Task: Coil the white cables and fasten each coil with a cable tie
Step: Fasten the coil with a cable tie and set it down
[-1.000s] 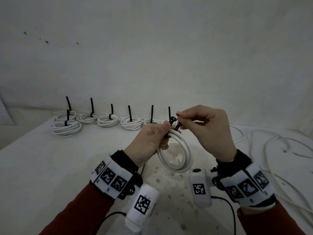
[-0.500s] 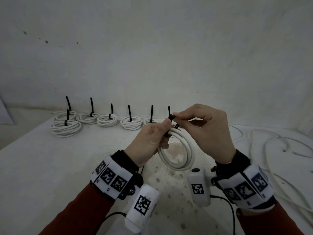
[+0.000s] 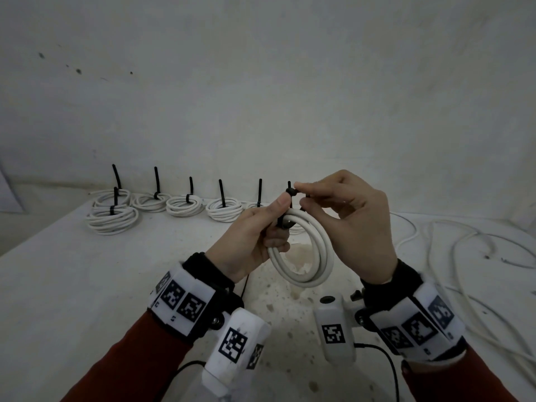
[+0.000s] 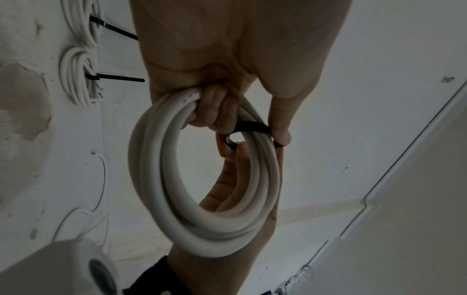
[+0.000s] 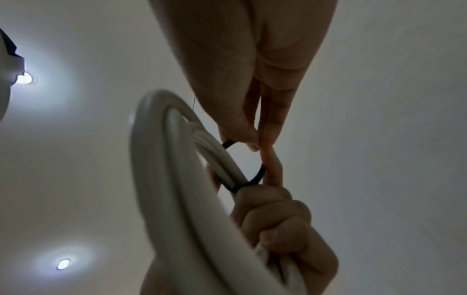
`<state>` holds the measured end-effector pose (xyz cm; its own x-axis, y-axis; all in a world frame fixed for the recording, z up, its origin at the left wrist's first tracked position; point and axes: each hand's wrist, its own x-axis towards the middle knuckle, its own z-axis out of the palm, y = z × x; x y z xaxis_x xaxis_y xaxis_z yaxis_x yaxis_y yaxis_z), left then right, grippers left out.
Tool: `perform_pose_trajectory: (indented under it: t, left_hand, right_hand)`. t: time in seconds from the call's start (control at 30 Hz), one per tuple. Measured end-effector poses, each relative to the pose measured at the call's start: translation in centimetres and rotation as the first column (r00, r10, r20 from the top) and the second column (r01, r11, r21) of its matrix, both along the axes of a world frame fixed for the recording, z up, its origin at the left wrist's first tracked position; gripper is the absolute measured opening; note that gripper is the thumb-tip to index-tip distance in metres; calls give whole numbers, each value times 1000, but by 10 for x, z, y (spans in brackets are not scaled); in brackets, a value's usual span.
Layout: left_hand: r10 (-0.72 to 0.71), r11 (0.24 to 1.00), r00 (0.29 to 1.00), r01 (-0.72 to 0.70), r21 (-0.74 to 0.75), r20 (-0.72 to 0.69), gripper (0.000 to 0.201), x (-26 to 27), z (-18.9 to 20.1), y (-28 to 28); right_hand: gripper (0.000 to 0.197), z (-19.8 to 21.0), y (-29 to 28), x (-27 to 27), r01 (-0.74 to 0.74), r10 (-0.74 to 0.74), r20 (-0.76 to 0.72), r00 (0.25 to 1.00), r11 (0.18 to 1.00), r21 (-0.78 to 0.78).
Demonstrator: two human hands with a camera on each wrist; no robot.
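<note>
Far to the left of the left hand (image 3: 249, 236), seven tied coils (image 3: 112, 220) lie on the table (image 3: 58, 280), each with a black tie tail standing up. The left hand curls its fingers round one white coil (image 3: 307, 250) held up between the two hands, thumb pressed on the single black cable tie (image 4: 248, 127) looped loosely around it. The right hand (image 3: 348, 227) pinches that tie's end above the coil, and loose white cable (image 3: 464, 250) sprawls further right.
</note>
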<state>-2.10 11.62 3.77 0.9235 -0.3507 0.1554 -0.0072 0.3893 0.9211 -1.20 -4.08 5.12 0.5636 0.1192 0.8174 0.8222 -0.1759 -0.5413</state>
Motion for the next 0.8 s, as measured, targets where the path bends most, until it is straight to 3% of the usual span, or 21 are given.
perform_pose_trajectory:
  t: [0.13,0.4,0.6,0.8]
  left_hand:
    - [-22,1000,1000,22,-6,17,30,-3,1,-1]
    - [-60,998,998,60,-11,12,32,-3,0,-1]
    - [-112,993,992,113,-19,56,54,-1,-3,-1]
    - [-109,994,993,110,-11,41,37,-3,0,0]
  right_hand:
    - [40,3,1,-7,-49,56,-58,997,991,123]
    - [40,5,-1,-12,24,-28,68,997,997,67]
    - [37,7,-1,-13,56,-63,99,993,996,66]
    - [32,8,-2,-15,79,-86,171,982,996,47]
